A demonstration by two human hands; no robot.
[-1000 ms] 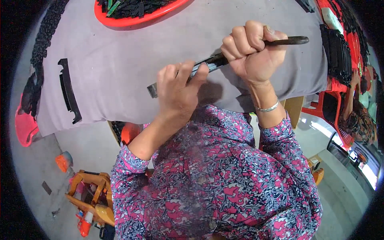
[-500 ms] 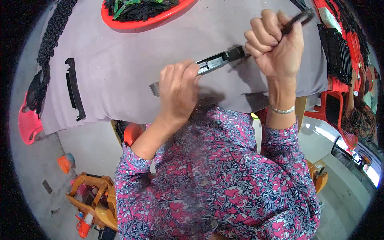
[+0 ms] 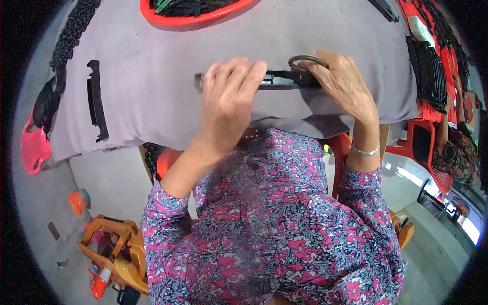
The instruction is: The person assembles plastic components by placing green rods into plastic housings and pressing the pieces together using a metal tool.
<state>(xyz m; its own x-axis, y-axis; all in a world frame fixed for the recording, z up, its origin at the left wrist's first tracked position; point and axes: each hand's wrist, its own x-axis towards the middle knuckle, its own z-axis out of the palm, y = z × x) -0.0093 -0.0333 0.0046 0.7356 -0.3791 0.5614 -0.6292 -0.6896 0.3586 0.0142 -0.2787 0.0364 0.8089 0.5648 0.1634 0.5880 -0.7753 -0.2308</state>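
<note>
A long, narrow black plastic part [image 3: 282, 86] with a pale insert lies crosswise on the grey cloth in front of me. My left hand [image 3: 229, 94] is closed over its left portion, the fingers curled across the top. My right hand [image 3: 344, 84] is at the part's right end, closed around a tool with a dark loop handle [image 3: 308, 57]. The loop sticks out above the fingers; the tool's other end is hidden, so its kind cannot be told.
A similar black strip [image 3: 95, 104] lies at the left of the cloth [image 3: 152, 96]. At the top stands a red tray [image 3: 188, 21] of black and green pieces. Stacked black parts [image 3: 431, 76] line the right edge, with a white block [image 3: 421, 28] nearby. Another person [image 3: 457, 157] sits far right.
My right hand has come down and left with the loop-handled tool, from raised in the air to the part's right end. The part, slanted before, now lies nearly level.
</note>
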